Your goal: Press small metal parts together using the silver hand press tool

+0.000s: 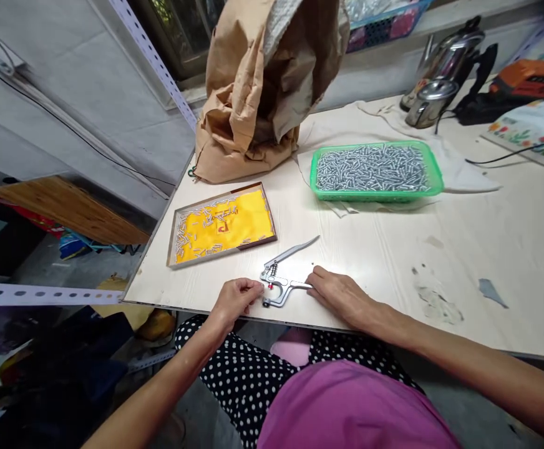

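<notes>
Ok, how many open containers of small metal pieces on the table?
2: the yellow-bottomed tray, left of and beyond the hand pliers, and the green tub, farther back, right. The paper bag may hide more; its contents aren't visible.

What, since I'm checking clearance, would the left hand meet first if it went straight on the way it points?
Most likely the pliers: their front end lies right by the left hand's fingers. Whether they already touch is unclear.
</notes>
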`<state>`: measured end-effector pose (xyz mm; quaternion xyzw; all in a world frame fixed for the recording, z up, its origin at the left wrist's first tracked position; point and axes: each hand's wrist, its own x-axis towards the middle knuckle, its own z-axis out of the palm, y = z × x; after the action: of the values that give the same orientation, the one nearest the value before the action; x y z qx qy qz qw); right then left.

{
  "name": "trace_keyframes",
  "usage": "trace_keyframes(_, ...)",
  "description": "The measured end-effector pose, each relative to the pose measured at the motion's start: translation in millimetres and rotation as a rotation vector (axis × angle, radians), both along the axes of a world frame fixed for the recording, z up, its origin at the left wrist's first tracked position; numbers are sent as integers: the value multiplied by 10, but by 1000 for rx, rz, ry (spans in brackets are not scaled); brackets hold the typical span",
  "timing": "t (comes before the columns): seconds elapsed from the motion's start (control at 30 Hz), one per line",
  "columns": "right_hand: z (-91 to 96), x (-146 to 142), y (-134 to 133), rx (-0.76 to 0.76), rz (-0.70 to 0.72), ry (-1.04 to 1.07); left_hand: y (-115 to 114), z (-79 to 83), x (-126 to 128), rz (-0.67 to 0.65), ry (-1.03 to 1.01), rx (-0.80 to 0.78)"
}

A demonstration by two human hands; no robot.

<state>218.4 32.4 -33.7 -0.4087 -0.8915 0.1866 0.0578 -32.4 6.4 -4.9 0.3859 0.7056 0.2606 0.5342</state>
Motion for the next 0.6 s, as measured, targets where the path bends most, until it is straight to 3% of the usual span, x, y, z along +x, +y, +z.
trace_keyframes(0.2, -82, -54, 25, 76, 23, -57, 39, -6, 132, -63, 50, -122)
trace_keyframes(0.6, -175, -42, -1, 118, 8, 53, 212, 53, 94, -212, 119, -357)
